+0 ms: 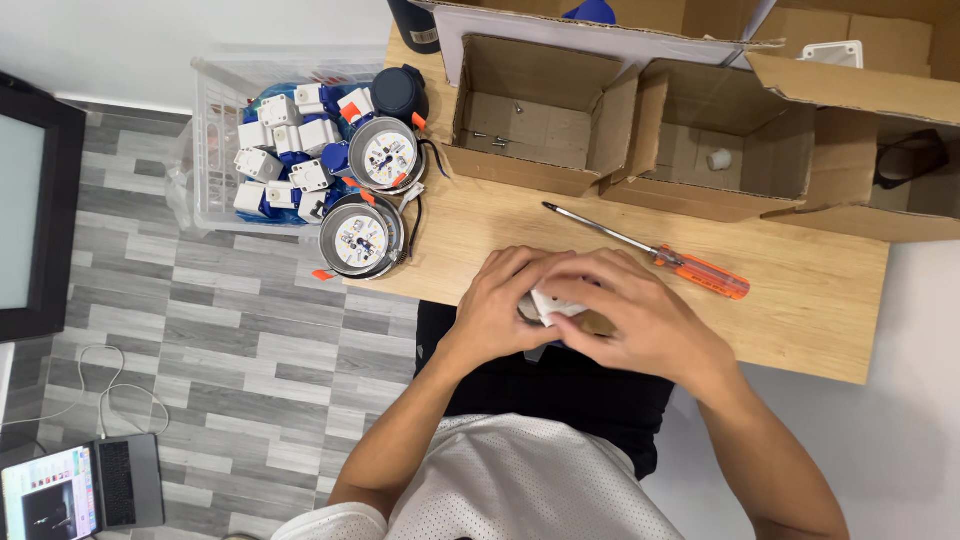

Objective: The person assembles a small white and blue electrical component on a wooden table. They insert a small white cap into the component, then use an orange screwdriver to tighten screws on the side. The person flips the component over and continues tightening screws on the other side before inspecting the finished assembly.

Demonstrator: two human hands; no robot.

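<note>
My left hand (500,305) and my right hand (640,315) are clasped together around a small white plastic part (552,304) at the near edge of the wooden table (800,300). Only a bit of the white part shows between my fingers. An orange-handled screwdriver (660,255) lies on the table just beyond my right hand, its tip pointing left.
Two round lamp units (388,153) (360,235) sit at the table's left edge. A clear bin (215,150) of white and blue parts stands on the floor beside it. Open cardboard boxes (530,110) (720,145) line the back. A laptop (80,490) lies on the floor.
</note>
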